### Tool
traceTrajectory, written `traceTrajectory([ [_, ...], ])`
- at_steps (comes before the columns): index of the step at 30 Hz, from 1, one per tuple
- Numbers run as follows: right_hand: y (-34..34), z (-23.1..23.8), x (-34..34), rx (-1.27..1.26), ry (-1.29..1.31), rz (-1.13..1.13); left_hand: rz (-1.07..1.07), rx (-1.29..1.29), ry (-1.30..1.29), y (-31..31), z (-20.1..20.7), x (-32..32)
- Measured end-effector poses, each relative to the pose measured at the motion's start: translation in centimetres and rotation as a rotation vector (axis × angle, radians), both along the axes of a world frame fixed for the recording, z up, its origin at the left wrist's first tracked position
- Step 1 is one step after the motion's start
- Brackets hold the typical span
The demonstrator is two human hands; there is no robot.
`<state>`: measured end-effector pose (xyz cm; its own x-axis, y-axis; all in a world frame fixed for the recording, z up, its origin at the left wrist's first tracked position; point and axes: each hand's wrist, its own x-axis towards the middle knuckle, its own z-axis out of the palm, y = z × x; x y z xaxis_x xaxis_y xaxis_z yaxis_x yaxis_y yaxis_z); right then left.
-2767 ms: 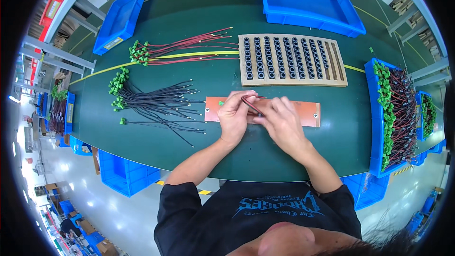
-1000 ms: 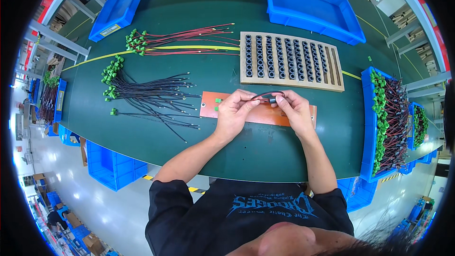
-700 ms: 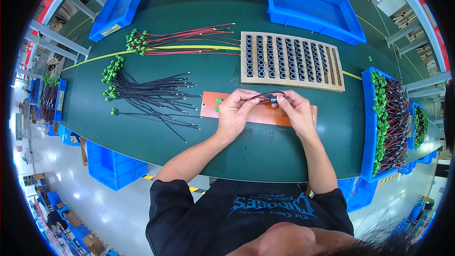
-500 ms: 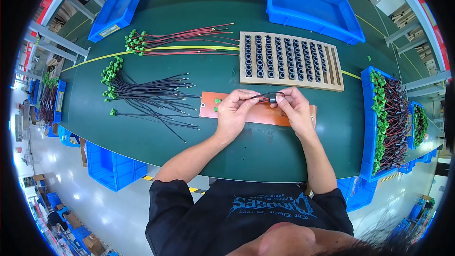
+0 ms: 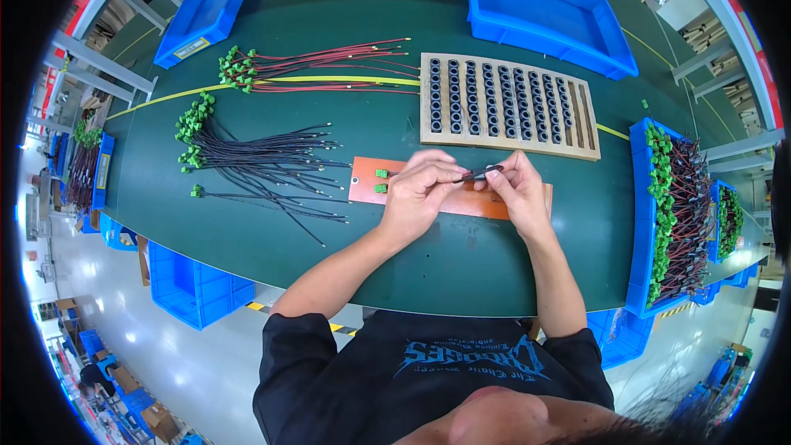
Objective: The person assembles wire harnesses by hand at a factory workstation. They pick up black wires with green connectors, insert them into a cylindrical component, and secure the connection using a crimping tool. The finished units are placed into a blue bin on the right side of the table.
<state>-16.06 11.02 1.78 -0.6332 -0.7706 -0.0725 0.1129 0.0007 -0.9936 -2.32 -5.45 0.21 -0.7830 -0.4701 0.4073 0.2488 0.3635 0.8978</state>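
Observation:
Both my hands meet over the orange board (image 5: 474, 205), closed on thin black and red wires (image 5: 478, 174). My left hand (image 5: 420, 191) pinches them from the left, its upper fingers blurred. On the other side my right hand (image 5: 521, 189) grips them between thumb and fingers, at a small dark piece partly hidden by the fingertips. Two green connectors (image 5: 381, 180) rest at the board's left end, next to my left hand. Just beyond the board stands a wooden rack (image 5: 511, 147) with rows of black ring-shaped cores (image 5: 490, 99).
Black wires with green connectors (image 5: 255, 152) lie fanned out at left, red ones (image 5: 321, 58) behind them. Blue trays (image 5: 210, 8) (image 5: 548, 12) stand at the back. A blue bin (image 5: 647, 206) at right is heaped with wired connectors. Metal posts flank the table.
The wire loop above my fingers has dropped, and the black cylinder that showed between my hands is now mostly covered. My left fingers have shifted; the right hand stays nearly in place.

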Motion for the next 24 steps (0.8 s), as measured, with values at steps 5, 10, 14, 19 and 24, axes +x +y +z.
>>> traceTrajectory([
  [5,0.1,0.0,0.1,0.034,-0.004,-0.008,-0.014,-0.041,-0.050,-0.2,1.0,0.1],
  [10,0.3,-0.2,0.0,0.029,0.020,0.029,-0.076,0.031,0.027,-0.7,-0.5,0.1],
  [14,0.2,0.0,0.3,-0.006,0.035,0.030,-0.108,0.324,-0.012,-0.5,-0.8,-0.3],
  [19,0.2,0.2,0.3,-0.009,-0.005,0.008,-0.145,0.563,-0.013,-0.2,0.5,0.2],
  [24,0.1,-0.1,0.4,-0.033,0.004,0.037,-0.167,0.431,-0.011,-0.6,-0.8,0.2],
])
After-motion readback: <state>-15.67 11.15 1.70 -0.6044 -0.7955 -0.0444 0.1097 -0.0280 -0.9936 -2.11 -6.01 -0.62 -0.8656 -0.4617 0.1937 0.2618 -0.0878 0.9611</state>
